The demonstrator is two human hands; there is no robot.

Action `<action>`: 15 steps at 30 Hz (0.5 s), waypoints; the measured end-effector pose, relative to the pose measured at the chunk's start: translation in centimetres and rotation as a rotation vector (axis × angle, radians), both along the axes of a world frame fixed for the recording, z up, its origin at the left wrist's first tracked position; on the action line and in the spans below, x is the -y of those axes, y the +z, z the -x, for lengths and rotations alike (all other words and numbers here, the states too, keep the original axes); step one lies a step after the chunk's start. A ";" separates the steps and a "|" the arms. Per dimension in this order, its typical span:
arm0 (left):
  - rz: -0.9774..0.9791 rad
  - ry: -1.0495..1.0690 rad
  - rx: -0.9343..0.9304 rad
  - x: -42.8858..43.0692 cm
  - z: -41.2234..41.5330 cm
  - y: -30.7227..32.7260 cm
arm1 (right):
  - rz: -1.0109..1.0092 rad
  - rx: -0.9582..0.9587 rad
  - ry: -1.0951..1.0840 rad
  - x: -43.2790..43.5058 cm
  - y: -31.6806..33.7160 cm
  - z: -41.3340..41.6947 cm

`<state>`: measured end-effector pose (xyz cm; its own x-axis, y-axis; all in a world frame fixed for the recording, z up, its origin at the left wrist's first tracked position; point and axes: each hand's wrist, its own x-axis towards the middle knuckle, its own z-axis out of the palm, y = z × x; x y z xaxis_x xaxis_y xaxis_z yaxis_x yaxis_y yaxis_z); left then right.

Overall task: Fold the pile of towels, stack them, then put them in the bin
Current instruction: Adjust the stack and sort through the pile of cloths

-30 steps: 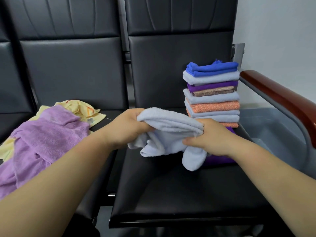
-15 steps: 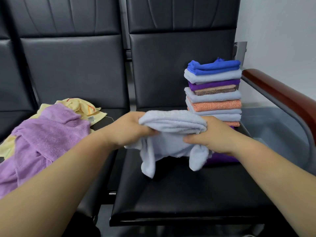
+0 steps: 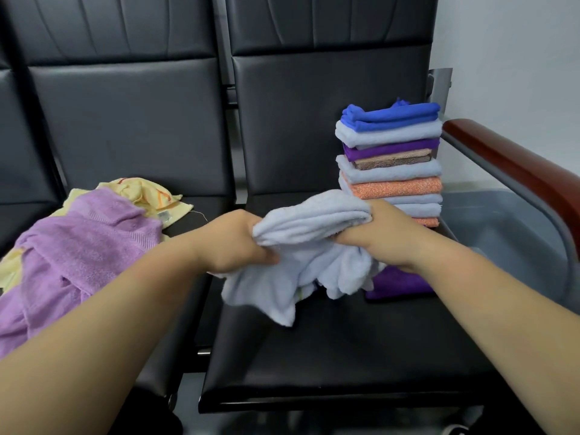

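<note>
A crumpled pale blue towel (image 3: 307, 252) hangs above the black chair seat (image 3: 329, 356), bunched between both hands. My left hand (image 3: 233, 244) grips its left end and my right hand (image 3: 381, 235) grips its right end, with loose corners dangling below. Behind my right hand stands a tall stack of folded towels (image 3: 390, 161) in blue, pale blue, purple, brown and orange, on the back right of the seat. A lilac towel (image 3: 78, 246) and a yellow towel (image 3: 141, 193) lie unfolded on the seat to the left.
A grey bin (image 3: 508, 227) sits on the floor to the right of the chair, beyond the brown wooden armrest (image 3: 514, 171). Black chair backs (image 3: 314, 105) rise behind the seats. A white wall lies at the far right.
The hands have shifted the pale blue towel slightly; more of it hangs lower on the left, and the bunch between the hands has tightened. The stack has not changed.
</note>
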<state>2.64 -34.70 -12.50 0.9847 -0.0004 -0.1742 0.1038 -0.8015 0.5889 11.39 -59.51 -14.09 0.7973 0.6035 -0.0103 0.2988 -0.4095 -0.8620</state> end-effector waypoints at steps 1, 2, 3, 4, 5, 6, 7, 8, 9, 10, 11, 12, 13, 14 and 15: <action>0.152 0.040 0.018 -0.3 0.0 0.2 | -0.049 -0.042 0.053 0.2 0.2 0.4; 0.294 0.086 0.053 -0.6 -0.1 0.3 | -0.079 -0.078 0.088 0.2 0.2 0.5; 0.427 0.137 0.100 -0.9 -0.3 0.3 | -0.074 -0.116 0.136 0.2 0.5 0.9; 0.567 0.174 0.142 -1.1 -0.4 0.4 | -0.012 -0.120 0.152 0.2 0.6 0.8; 0.698 0.180 0.159 -1.1 -0.6 0.3 | 0.086 -0.082 0.146 0.2 0.4 0.8; 0.797 0.155 0.155 -1.0 -0.7 0.2 | 0.201 -0.008 0.110 0.1 0.4 0.8; 0.860 0.111 0.142 -0.7 -0.8 0.2 | 0.308 0.069 0.065 0.0 0.4 0.9; 0.896 0.064 0.132 -0.4 -0.9 0.1 | 0.380 0.150 0.009 -0.2 0.4 1.0; 0.907 0.024 0.110 -0.1 -0.8 0.2 | 0.425 0.231 -0.033 -0.3 0.5 1.0; 0.877 0.004 0.106 0.1 -0.7 0.3 | 0.443 0.288 -0.068 -0.4 0.2 0.6; 0.766 -0.008 0.116 0.3 -0.5 0.5 | 0.436 0.305 -0.099 -0.3 0.2 0.3; 0.544 -0.023 0.125 0.4 -0.4 0.7 | 0.400 0.287 -0.124 -0.1 0.3 0.0; 0.255 -0.030 0.106 0.5 -0.3 0.9 | 0.335 0.245 -0.139 0.2 0.4 -0.3; 0.007 -0.026 0.067 0.3 -0.3 0.9 | 0.254 0.197 -0.133 0.5 0.6 -0.3; -0.135 -0.006 0.032 0.1 -0.4 0.8 | 0.179 0.159 -0.101 0.6 0.8 -0.2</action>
